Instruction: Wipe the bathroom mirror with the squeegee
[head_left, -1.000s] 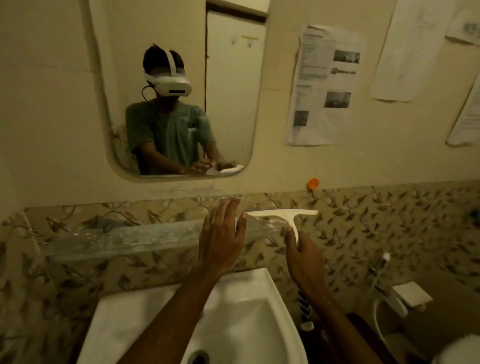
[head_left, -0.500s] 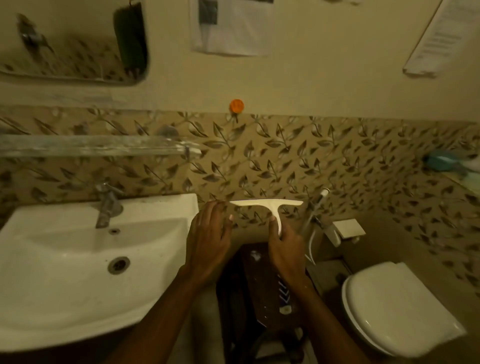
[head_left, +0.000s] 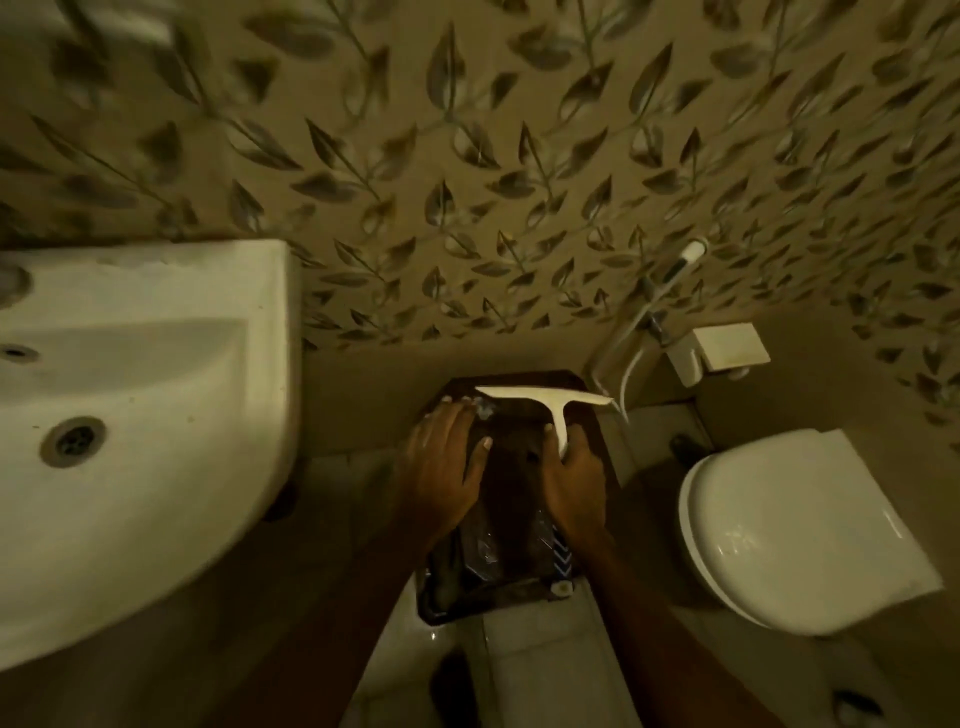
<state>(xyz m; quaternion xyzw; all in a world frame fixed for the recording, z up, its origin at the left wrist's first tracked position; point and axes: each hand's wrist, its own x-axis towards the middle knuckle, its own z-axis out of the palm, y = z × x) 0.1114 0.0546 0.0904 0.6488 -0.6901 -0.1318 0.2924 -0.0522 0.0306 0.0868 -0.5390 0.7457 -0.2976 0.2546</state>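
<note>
The squeegee (head_left: 545, 402) is in the right hand (head_left: 571, 478), held low over a dark tray-like stand (head_left: 511, 519) that sits on the floor between the sink (head_left: 156, 415) and the toilet (head_left: 789, 535). Its handle runs down into the palm, and the right fingers (head_left: 549, 431) are wrapped around that handle, pressed together on it. The blade is the long axis: it lies crosswise, left to right, close to the far edge of the stand, with its right tip reaching just past that edge's right corner.

The left hand (head_left: 447, 467) is just beside, over the stand's left side, flat with palm down. The left fingers (head_left: 460, 410) are loosely spread and hold nothing; their tips come close to the blade's left end, but whether they touch it cannot be told. The right hand is therefore the one that carries the tool, and the left is near enough to steady the blade.

The mirror is not in view; only the leaf-patterned wall tile (head_left: 519, 182) shows above. Judging from that, any wiping stroke calls for raising the squeegee well up and to the left.

Count: one squeegee, two hands, one sink, one toilet, one stand, one hand sprayer (head_left: 670, 275) on the wall.
</note>
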